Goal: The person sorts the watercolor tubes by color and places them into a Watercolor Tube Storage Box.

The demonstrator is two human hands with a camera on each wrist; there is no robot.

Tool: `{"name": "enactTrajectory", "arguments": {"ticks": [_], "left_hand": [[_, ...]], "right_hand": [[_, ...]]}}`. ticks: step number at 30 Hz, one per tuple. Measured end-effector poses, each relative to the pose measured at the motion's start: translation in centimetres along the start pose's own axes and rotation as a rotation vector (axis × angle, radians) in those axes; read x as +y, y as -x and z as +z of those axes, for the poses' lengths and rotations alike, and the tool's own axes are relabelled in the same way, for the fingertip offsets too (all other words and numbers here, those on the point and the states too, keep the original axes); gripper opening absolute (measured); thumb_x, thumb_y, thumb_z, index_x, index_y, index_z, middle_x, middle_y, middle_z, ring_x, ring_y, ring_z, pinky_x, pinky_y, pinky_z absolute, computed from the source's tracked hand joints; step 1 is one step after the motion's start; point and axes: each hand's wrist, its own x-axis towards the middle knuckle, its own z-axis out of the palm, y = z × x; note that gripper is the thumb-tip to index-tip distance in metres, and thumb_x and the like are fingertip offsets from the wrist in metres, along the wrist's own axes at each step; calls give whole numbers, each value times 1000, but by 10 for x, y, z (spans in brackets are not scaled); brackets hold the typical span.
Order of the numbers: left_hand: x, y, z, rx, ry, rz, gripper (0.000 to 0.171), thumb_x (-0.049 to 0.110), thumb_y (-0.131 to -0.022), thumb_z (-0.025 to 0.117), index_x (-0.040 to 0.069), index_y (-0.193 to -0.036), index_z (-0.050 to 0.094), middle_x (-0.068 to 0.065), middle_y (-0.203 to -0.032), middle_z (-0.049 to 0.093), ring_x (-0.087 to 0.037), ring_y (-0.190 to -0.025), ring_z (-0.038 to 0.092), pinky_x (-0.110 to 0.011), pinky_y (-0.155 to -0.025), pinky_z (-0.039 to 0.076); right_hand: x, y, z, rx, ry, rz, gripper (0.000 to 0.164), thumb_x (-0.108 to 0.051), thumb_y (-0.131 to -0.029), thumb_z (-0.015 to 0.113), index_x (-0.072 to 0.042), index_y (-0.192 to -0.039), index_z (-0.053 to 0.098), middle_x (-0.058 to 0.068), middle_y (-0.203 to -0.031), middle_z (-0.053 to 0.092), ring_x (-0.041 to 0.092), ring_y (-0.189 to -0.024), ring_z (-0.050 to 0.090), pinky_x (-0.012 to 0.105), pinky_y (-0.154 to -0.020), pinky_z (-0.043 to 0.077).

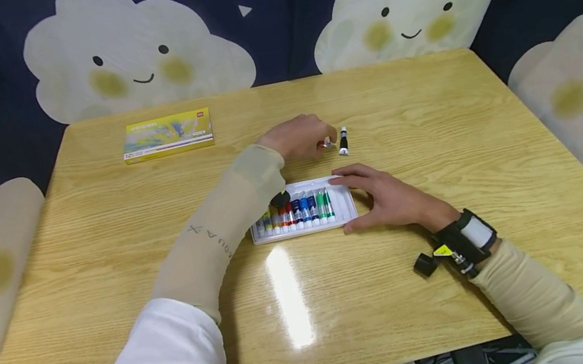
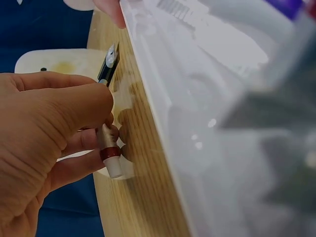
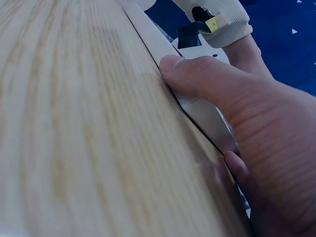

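My left hand (image 1: 298, 136) is beyond the white plastic tray (image 1: 345, 204), over the table. Its thumb and fingers pinch a small silver paint tube (image 2: 107, 144), which has a dark red band and a white cap pointing down in the left wrist view. Just right of that hand lies a black paint tube (image 1: 343, 141) on the table. With thumb at the front edge and fingers over the back corner, my right hand (image 1: 388, 196) grips the tray's right end. Several coloured paint tubes (image 1: 305, 211) lie side by side in the tray; my left forearm and its wrist camera cover its left part.
A yellow paint box (image 1: 166, 136) lies at the back left of the wooden table (image 1: 401, 104). A small black camera piece (image 1: 426, 264) hangs at my right wrist, close over the tabletop. Dark cloth with cloud faces stands behind the table.
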Motion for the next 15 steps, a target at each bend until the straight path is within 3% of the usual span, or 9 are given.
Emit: {"name": "enactTrajectory", "arguments": {"ticks": [7, 15], "left_hand": [[1, 5, -2, 33, 38, -3, 42, 5, -91, 50, 15, -129, 63, -2, -94, 68, -14, -73, 53, -24, -71, 43], [8, 12, -7, 87, 69, 19, 35, 9, -92, 60, 14, -126, 65, -3, -93, 67, -15, -78, 54, -25, -77, 45]], "right_hand": [[1, -1, 0, 0, 10, -10, 89, -70, -70, 72, -37, -146, 41, -6, -155, 33, 22, -142, 37, 49, -110, 39], [2, -1, 0, 3, 8, -18, 88, -69, -69, 73, -36, -145, 42, -5, -154, 35, 22, -141, 38, 49, -111, 38]]}}
